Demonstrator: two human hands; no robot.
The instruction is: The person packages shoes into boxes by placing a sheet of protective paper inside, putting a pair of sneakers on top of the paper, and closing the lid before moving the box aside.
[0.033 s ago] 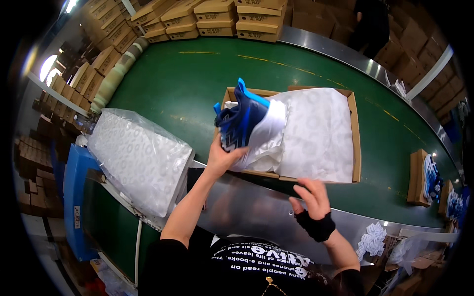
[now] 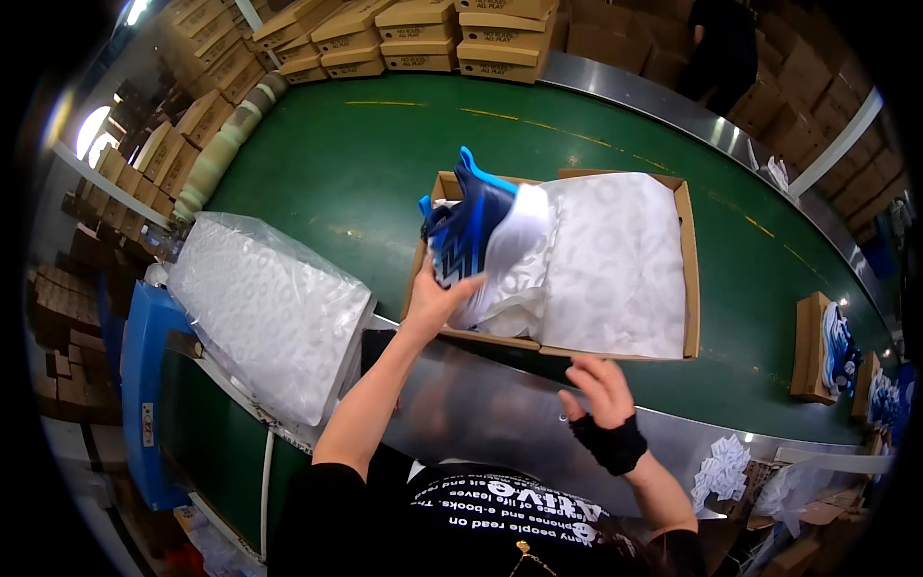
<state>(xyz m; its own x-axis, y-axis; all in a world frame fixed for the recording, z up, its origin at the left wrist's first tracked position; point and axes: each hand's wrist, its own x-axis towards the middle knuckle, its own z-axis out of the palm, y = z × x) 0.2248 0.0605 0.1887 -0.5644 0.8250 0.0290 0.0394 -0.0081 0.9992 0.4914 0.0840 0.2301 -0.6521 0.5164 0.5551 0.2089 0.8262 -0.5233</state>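
My left hand grips a dark blue sneaker with a white sole and light blue collar, tilted heel up. It is held over the left half of an open shoebox. Crumpled white tissue paper lies beneath the shoe in that half. Patterned white wrapping paper spreads across the right half. My right hand, with a black wrist band, hovers just off the box's near edge, fingers apart and holding nothing. The shoe hides part of the box's inside.
A clear-bagged stack of patterned paper lies to the left, beside a blue machine housing. Closed shoeboxes are piled at the belt's far end. More sneakers in boxes stand at right. White slips lie on the near metal ledge.
The sneaker and my left hand have shifted very slightly left. My right hand has moved a little left and down, its fingers still apart.
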